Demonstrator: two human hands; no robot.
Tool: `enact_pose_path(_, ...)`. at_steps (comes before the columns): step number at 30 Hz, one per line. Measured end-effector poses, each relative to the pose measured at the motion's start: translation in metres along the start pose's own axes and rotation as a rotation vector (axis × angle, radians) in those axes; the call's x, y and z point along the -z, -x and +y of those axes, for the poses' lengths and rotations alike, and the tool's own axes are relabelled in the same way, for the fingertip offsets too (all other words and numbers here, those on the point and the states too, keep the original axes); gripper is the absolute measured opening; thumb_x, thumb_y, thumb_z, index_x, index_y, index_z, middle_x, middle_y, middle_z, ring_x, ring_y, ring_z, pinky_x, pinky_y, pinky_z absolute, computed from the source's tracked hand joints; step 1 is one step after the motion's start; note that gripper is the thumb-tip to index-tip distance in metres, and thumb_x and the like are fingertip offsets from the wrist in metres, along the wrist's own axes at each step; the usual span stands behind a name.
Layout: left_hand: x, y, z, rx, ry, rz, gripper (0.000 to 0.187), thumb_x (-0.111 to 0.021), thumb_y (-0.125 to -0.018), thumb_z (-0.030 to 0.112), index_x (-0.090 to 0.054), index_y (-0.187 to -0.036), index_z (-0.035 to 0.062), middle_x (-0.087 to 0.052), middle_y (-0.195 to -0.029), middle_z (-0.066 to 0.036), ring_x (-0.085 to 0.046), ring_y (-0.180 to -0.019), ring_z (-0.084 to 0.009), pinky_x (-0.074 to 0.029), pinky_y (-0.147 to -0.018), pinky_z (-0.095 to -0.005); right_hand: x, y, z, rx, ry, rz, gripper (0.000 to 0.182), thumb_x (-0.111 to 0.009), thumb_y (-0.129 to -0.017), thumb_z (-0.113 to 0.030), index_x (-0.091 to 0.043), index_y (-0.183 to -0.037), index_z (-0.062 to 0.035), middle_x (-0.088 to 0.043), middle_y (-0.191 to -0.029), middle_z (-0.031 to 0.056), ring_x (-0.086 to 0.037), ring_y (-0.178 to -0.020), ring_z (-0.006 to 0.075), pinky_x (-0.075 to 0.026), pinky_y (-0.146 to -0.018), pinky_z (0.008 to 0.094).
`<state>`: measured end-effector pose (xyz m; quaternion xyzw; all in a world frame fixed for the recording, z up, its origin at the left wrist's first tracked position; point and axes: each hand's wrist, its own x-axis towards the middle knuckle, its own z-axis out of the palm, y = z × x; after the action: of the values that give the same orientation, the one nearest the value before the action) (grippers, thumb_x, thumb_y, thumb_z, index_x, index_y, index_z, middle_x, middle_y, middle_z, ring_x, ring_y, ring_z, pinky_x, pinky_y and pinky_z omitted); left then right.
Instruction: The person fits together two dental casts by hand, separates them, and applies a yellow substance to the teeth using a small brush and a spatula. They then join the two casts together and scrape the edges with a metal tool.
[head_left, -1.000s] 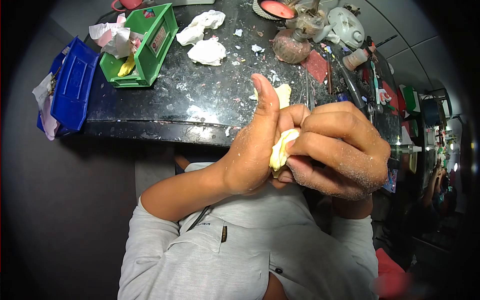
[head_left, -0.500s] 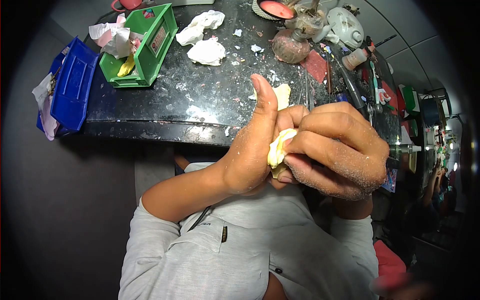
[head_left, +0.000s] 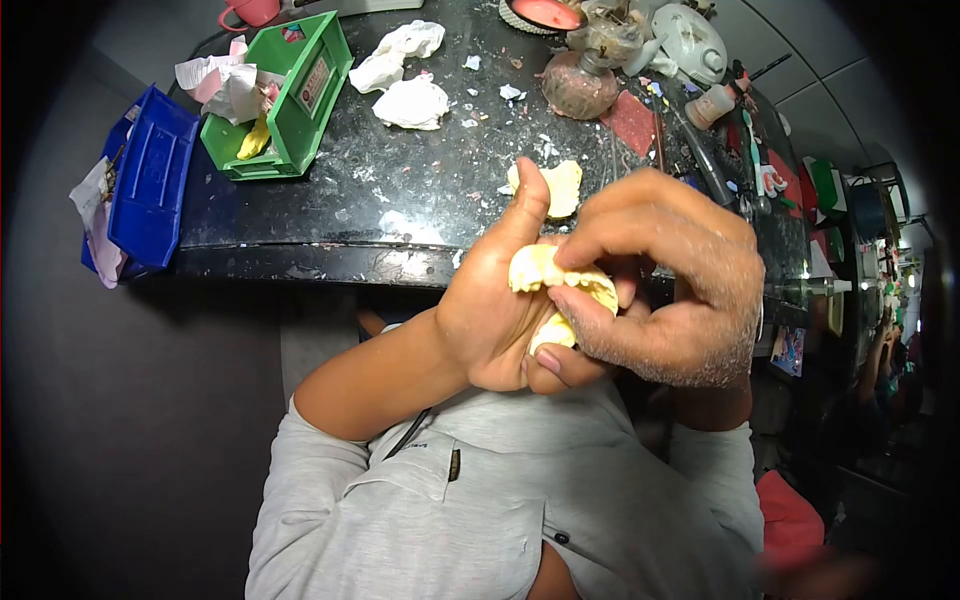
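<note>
A pale yellow dental plaster cast (head_left: 534, 268), curved with a row of tooth shapes along its edge, is held in front of my chest. My left hand (head_left: 495, 310) cups it from below, palm up, thumb raised and fingers curled under it. My right hand (head_left: 680, 280), dusted with white powder, pinches the arch between thumb and fingers. Part of the cast is hidden behind those fingers. Just beyond my hands, a second yellow plaster piece (head_left: 563, 190) lies on the black bench (head_left: 330, 215).
A green bin (head_left: 318, 100) with paper scraps and a blue bin (head_left: 155, 180) stand at left. Crumpled white pieces (head_left: 413, 103) lie on the debris-strewn bench. Toward the back right are a glass burner (head_left: 580, 85), a red wax sheet (head_left: 632, 123) and several hand tools.
The cast has been turned so its toothed arch now shows. My right hand has shifted its pinch onto the arch, and my left palm has opened further upward.
</note>
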<state>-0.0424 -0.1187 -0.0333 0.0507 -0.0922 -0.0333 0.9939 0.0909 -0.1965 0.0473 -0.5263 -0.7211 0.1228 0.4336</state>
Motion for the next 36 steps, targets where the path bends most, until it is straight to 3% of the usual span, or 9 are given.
enact_pose_path(1, 0.002, 0.0, 0.001, 0.005, -0.001, 0.009, 0.095, -0.014, -0.085, 0.086, -0.055, -0.105, 0.0031, -0.062, -0.085, -0.01, -0.054, -0.05, -0.016, -0.041, -0.037, -0.0255, 0.0, 0.0, 0.0, -0.002, -0.006, 0.008, 0.025, -0.08, -0.062, -0.003, -0.071, -0.086, -0.0003, -0.065, -0.083, 0.0099, -0.062, -0.07, 0.015, -0.047, -0.061, 0.0253)
enact_pose_path(4, 0.008, 0.0, 0.001, -0.084, 0.142, 0.129, 0.092, -0.018, -0.089, 0.082, -0.056, -0.114, 0.0017, -0.065, -0.102, -0.012, -0.067, -0.079, -0.021, -0.054, -0.054, -0.031, 0.0, 0.001, 0.006, -0.125, -0.008, -0.057, 0.023, -0.077, -0.064, -0.003, -0.07, -0.086, -0.0011, -0.065, -0.084, 0.0077, -0.061, -0.07, 0.0122, -0.046, -0.06, 0.0242)
enact_pose_path(13, 0.018, 0.0, 0.003, -0.11, 0.087, 0.021, 0.083, -0.019, -0.093, 0.078, -0.055, -0.118, 0.0071, -0.064, -0.109, -0.012, -0.067, -0.088, -0.0227, -0.055, -0.057, -0.0318, -0.005, 0.0, 0.006, -0.195, -0.016, -0.038, 0.019, -0.077, -0.067, -0.002, -0.069, -0.084, -0.0015, -0.064, -0.081, 0.0059, -0.06, -0.069, 0.0114, -0.046, -0.06, 0.0241)
enact_pose_path(20, 0.013, 0.002, 0.003, -0.092, 0.1, 0.052, 0.082, -0.02, -0.093, 0.078, -0.055, -0.117, 0.0081, -0.063, -0.107, -0.011, -0.066, -0.082, -0.0214, -0.052, -0.052, -0.0301, -0.007, -0.001, 0.006, -0.18, -0.016, -0.037, 0.017, -0.077, -0.068, -0.002, -0.069, -0.083, -0.0015, -0.063, -0.079, 0.005, -0.058, -0.067, 0.0108, -0.043, -0.057, 0.0241)
enact_pose_path(28, 0.005, 0.002, 0.001, -0.073, 0.075, 0.158, 0.09, -0.019, -0.088, 0.084, -0.056, -0.11, 0.0046, -0.063, -0.092, -0.007, -0.054, -0.057, -0.0164, -0.038, -0.039, -0.0259, -0.008, 0.001, 0.005, -0.151, -0.004, -0.02, 0.016, -0.076, -0.069, -0.002, -0.069, -0.083, -0.0015, -0.062, -0.078, 0.0048, -0.059, -0.067, 0.0106, -0.043, -0.056, 0.0237)
enact_pose_path(36, 0.006, 0.001, 0.0, -0.079, 0.083, 0.134, 0.09, -0.019, -0.088, 0.084, -0.056, -0.108, 0.005, -0.062, -0.091, -0.006, -0.051, -0.056, -0.0159, -0.036, -0.039, -0.0257, -0.01, 0.002, 0.004, -0.178, -0.031, -0.012, 0.016, -0.076, -0.069, -0.002, -0.069, -0.085, -0.001, -0.062, -0.079, 0.0051, -0.058, -0.065, 0.01, -0.043, -0.056, 0.0234)
